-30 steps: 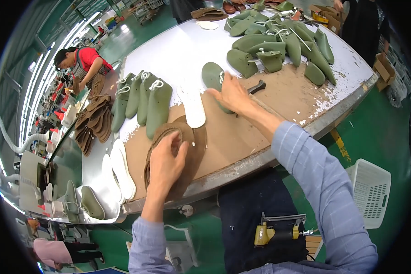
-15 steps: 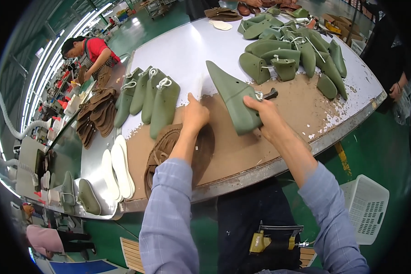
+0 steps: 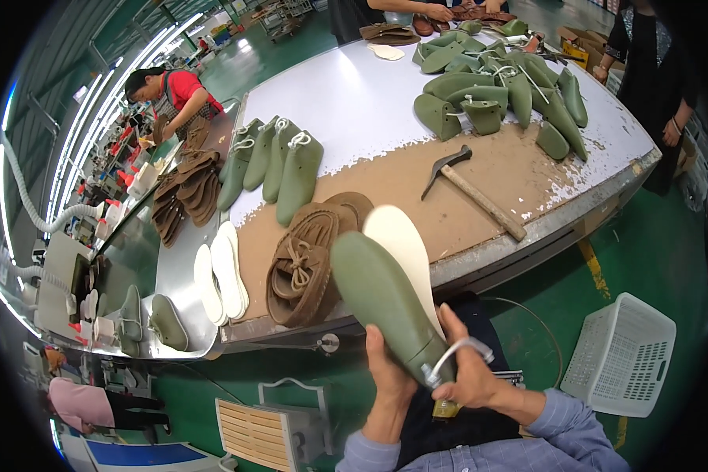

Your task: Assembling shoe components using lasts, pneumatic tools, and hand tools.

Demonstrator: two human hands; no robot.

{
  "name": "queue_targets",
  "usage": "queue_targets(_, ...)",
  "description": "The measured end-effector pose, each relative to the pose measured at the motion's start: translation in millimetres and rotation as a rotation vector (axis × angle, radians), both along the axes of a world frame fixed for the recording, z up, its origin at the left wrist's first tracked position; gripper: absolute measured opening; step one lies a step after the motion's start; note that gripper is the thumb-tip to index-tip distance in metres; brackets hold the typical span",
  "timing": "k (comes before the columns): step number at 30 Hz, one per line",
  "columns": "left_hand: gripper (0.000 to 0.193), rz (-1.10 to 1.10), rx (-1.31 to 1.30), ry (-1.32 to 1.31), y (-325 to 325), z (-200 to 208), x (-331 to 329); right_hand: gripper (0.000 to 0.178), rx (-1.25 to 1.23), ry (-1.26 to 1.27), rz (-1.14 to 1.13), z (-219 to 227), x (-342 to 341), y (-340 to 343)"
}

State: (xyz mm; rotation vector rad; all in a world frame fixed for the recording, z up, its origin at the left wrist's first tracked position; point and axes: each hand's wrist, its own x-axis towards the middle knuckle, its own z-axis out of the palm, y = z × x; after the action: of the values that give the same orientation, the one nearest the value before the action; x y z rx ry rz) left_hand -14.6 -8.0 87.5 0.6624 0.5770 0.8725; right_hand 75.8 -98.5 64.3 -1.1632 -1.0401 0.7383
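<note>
Both my hands hold a green shoe last toe-up in front of the table's near edge. A white insole lies along its far side, partly hidden behind it. My left hand grips the heel end from the left, thumb up along the side. From the right, my right hand closes round the last and the insole's lower end. A white cord loop sticks out of the last beside my right thumb. To the left of the last, a brown moccasin with a lace bow rests on the table.
A hammer lies on the bare brown part of the table. Several green lasts are piled at the far right; others stand at left. White insoles lie near the left edge. A white basket stands right; co-workers are beyond the table.
The last has come down toward me and turned toe-up. The insole has moved from the far table area against it, and my left hand now holds the last too. The hammer shows fully.
</note>
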Motion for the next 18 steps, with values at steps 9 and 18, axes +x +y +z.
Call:
queue_targets(9,0.046,0.28,0.002,0.073,-40,-79,-55,0.082,-0.447,0.474,0.548,-19,-7,-42)
queue_targets(18,0.095,-0.216,1.556,0.914,-29,-8,-46,0.065,-0.089,-1.16,0.252,-51,50,-9)
